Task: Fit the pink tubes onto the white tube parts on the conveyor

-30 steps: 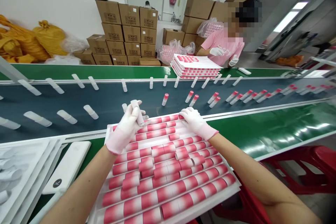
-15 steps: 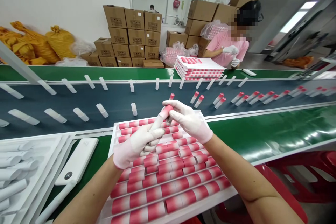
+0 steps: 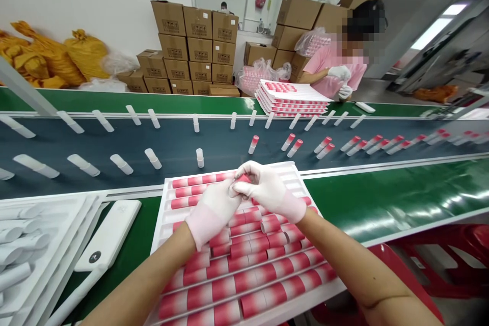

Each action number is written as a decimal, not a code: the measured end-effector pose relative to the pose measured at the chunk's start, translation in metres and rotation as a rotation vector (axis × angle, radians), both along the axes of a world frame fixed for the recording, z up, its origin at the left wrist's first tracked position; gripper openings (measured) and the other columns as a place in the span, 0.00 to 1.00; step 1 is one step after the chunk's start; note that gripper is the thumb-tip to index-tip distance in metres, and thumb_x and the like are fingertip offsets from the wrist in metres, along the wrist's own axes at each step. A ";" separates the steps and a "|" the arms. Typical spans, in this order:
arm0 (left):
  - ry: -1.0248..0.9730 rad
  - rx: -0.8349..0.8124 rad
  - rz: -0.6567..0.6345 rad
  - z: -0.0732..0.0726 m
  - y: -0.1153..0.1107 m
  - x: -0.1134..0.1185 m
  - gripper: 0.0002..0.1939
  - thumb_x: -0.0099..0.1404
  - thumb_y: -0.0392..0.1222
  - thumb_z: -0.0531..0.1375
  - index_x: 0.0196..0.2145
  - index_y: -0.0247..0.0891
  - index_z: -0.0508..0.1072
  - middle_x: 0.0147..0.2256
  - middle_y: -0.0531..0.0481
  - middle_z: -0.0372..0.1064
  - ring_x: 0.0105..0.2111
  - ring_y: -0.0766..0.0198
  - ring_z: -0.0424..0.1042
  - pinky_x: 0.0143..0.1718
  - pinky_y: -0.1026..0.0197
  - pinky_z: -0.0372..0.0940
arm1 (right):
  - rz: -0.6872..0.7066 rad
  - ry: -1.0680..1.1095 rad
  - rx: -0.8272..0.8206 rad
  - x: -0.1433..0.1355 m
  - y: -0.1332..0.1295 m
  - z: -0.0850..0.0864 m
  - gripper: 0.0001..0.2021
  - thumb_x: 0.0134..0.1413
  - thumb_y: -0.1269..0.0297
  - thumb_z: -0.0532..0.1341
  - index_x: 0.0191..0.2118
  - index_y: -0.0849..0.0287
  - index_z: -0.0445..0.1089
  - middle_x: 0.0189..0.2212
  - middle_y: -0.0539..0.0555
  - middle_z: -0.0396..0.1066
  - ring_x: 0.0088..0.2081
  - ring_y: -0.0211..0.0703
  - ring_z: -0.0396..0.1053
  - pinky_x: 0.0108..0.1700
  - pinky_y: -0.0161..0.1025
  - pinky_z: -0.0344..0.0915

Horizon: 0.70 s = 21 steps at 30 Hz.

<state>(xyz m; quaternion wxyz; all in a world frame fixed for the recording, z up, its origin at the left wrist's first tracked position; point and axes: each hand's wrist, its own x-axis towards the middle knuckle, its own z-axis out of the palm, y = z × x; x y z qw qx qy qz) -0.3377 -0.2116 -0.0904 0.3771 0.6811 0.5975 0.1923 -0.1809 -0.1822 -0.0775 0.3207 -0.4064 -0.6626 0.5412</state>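
Both my gloved hands meet above the near tray. My left hand [image 3: 217, 206] is closed round a paper tube, whose white body is hidden by the glove. On the same tube my right hand [image 3: 269, 191] is closed, thumb and fingers pinching its red cap [image 3: 243, 180], of which only a small part shows between the gloves. Beneath them lies a white tray [image 3: 294, 175] with rows of short red-to-white caps [image 3: 263, 277]; several loose ones rest on top of the rows.
A dark conveyor [image 3: 171, 135] beyond carries plain white tubes [image 3: 153, 158] and red-capped tubes [image 3: 294, 148]. At left are stacked trays of white tubes [image 3: 23, 239] and a white power bank [image 3: 110, 234]. Opposite, a co-worker [image 3: 336, 63] stands by stacked trays [image 3: 292, 97]. Red stools [image 3: 439, 265] stand right.
My hands have come closer together and lower over the tray, the left moving right. The tube's white body, visible between them before, is now covered. A red-capped tube on the conveyor is now uncovered.
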 end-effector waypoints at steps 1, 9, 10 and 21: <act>0.048 0.011 0.036 -0.008 0.006 -0.004 0.11 0.68 0.46 0.55 0.41 0.38 0.73 0.30 0.47 0.71 0.28 0.58 0.70 0.28 0.60 0.61 | -0.045 -0.065 0.053 0.003 0.007 -0.002 0.08 0.51 0.62 0.66 0.37 0.56 0.70 0.30 0.48 0.73 0.31 0.39 0.71 0.32 0.35 0.68; 0.267 0.109 0.538 -0.036 0.094 -0.079 0.47 0.57 0.47 0.67 0.69 0.33 0.54 0.65 0.31 0.56 0.62 0.40 0.63 0.60 0.47 0.61 | -0.613 -0.774 0.188 0.041 0.142 -0.028 0.07 0.47 0.73 0.64 0.35 0.60 0.71 0.32 0.53 0.76 0.38 0.44 0.73 0.40 0.36 0.68; 0.260 0.048 0.536 -0.040 0.106 -0.083 0.47 0.55 0.47 0.68 0.68 0.31 0.56 0.64 0.29 0.57 0.63 0.38 0.62 0.60 0.46 0.61 | -0.590 -0.798 0.166 0.040 0.154 -0.036 0.07 0.46 0.75 0.64 0.33 0.61 0.71 0.30 0.54 0.76 0.36 0.44 0.73 0.39 0.36 0.67; -0.147 0.005 0.421 -0.060 0.141 -0.068 0.08 0.62 0.44 0.61 0.38 0.40 0.70 0.25 0.52 0.69 0.36 0.57 0.74 0.44 0.57 0.67 | -0.130 -0.873 0.513 0.067 0.087 -0.043 0.17 0.63 0.70 0.58 0.56 0.56 0.71 0.53 0.58 0.72 0.56 0.50 0.66 0.56 0.43 0.63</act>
